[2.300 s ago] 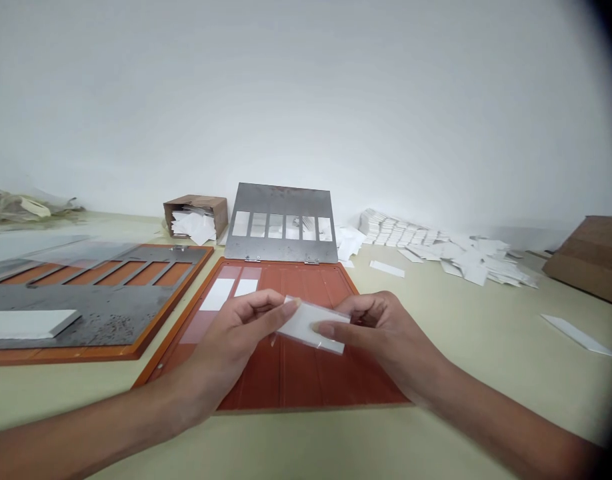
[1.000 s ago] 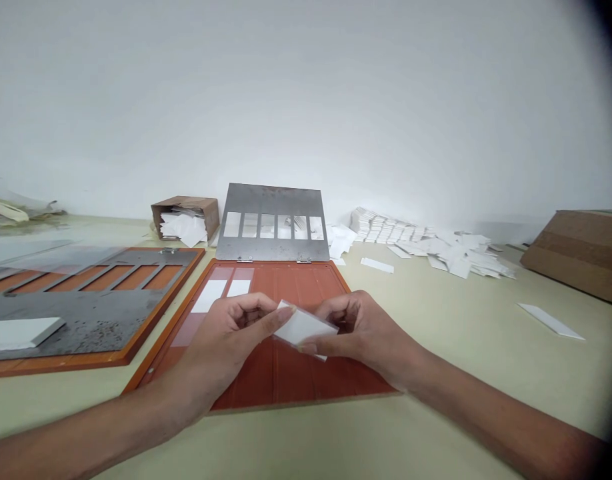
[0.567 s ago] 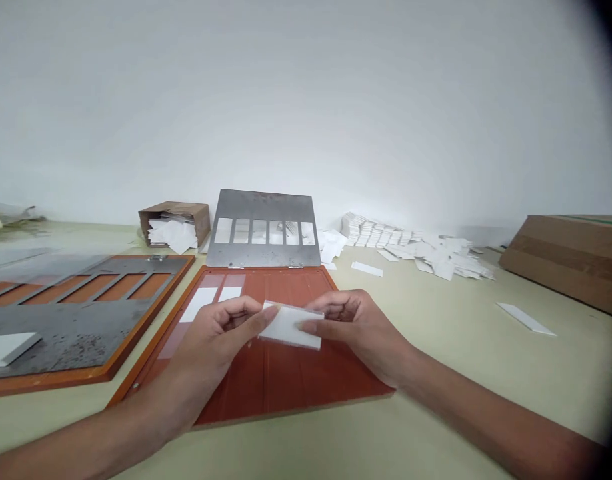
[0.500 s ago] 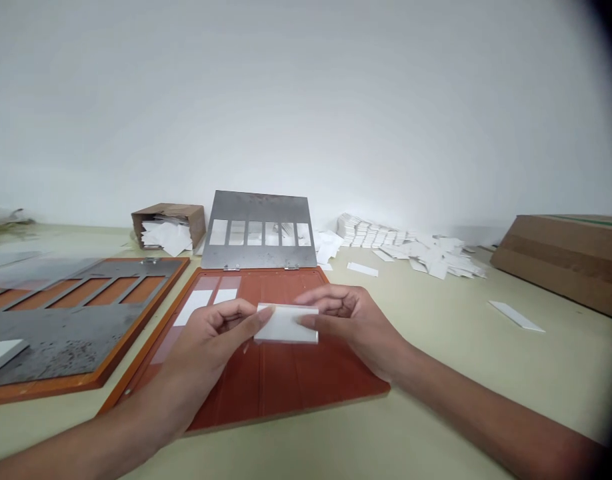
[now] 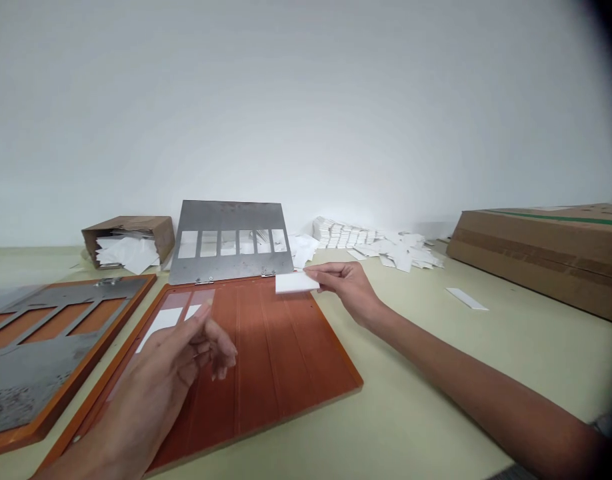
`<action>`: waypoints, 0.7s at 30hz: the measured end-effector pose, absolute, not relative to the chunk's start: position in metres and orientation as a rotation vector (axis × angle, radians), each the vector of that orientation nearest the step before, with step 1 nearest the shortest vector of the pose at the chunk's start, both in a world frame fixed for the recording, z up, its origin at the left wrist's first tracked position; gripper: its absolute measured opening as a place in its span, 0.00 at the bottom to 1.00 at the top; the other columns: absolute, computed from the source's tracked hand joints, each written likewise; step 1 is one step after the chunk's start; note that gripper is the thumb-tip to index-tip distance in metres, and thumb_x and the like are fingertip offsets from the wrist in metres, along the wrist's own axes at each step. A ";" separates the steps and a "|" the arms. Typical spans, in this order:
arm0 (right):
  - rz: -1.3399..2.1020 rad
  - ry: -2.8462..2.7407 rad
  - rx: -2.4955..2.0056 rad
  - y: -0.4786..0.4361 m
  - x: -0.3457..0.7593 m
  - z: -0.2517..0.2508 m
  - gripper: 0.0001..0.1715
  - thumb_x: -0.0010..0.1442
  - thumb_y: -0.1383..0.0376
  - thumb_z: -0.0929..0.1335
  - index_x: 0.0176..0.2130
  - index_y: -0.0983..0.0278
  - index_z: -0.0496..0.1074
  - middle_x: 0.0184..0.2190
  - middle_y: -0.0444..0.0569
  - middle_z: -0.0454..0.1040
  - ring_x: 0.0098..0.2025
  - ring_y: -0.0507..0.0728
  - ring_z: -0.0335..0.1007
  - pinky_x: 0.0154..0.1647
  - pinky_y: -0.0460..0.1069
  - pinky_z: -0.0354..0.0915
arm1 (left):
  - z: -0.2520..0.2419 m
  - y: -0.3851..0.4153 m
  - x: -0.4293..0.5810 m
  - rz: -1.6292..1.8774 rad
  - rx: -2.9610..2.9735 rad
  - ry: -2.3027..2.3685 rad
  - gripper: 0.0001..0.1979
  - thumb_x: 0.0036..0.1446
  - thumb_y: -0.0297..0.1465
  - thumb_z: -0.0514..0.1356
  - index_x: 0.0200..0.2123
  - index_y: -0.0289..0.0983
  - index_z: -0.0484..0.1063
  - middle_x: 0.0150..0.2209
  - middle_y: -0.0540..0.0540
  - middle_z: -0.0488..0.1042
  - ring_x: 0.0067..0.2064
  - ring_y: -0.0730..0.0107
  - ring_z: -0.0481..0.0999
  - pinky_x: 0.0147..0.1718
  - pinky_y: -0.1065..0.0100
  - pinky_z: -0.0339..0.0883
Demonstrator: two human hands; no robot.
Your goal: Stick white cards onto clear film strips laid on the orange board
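My right hand (image 5: 349, 290) pinches the right end of a white rectangular card (image 5: 295, 284), which may be a small stack. It holds the card over the far right part of a reddish-brown board (image 5: 266, 360). Above the board's left side is my left hand (image 5: 186, 360), holding nothing, its fingers loosely bent and apart. White strips (image 5: 161, 323) under clear film lie on the board near that hand, partly covered by it. Hinged to the board's far edge, a grey metal plate (image 5: 231, 265) with a row of rectangular cutouts stands raised.
On the left lies another orange-framed board with a grey slotted plate (image 5: 36, 380). Behind it is an open cardboard box (image 5: 163, 233) of white paper pieces. Stacked white cards (image 5: 341, 233) and a loose pile (image 5: 403, 250) lie at the back. A white strip (image 5: 467, 299) lies near a large carton (image 5: 536, 250).
My left hand has let go of the white card and drawn back to the left. My right hand has carried the card away toward the board's far right. The view has turned rightward.
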State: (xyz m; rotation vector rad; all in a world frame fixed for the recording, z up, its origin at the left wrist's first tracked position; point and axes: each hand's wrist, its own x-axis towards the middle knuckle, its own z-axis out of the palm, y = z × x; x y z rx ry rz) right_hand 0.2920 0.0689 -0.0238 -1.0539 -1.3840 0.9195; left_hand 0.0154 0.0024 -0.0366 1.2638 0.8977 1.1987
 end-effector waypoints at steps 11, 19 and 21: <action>0.660 -1.136 -1.499 0.122 0.387 -0.027 0.32 0.59 0.49 0.73 0.51 0.71 0.77 0.54 0.65 0.75 0.29 0.53 0.76 0.30 0.48 0.71 | -0.040 0.004 0.012 1.130 1.354 0.928 0.31 0.64 0.53 0.54 0.17 0.40 0.74 0.19 0.46 0.70 0.24 0.67 0.68 0.25 0.70 0.67; 0.496 -1.147 -1.786 0.131 0.417 -0.039 0.33 0.65 0.43 0.67 0.55 0.65 0.73 0.52 0.58 0.76 0.27 0.50 0.74 0.28 0.48 0.71 | -0.043 0.003 0.009 1.113 1.383 0.928 0.33 0.65 0.54 0.54 0.16 0.38 0.73 0.20 0.46 0.70 0.24 0.69 0.69 0.25 0.71 0.67; 0.478 -1.215 -1.783 0.131 0.413 -0.040 0.26 0.68 0.47 0.66 0.45 0.68 0.76 0.40 0.52 0.80 0.26 0.49 0.73 0.31 0.48 0.71 | -0.042 0.002 0.009 1.113 1.396 0.932 0.33 0.64 0.55 0.54 0.16 0.38 0.73 0.19 0.47 0.69 0.23 0.69 0.69 0.24 0.71 0.67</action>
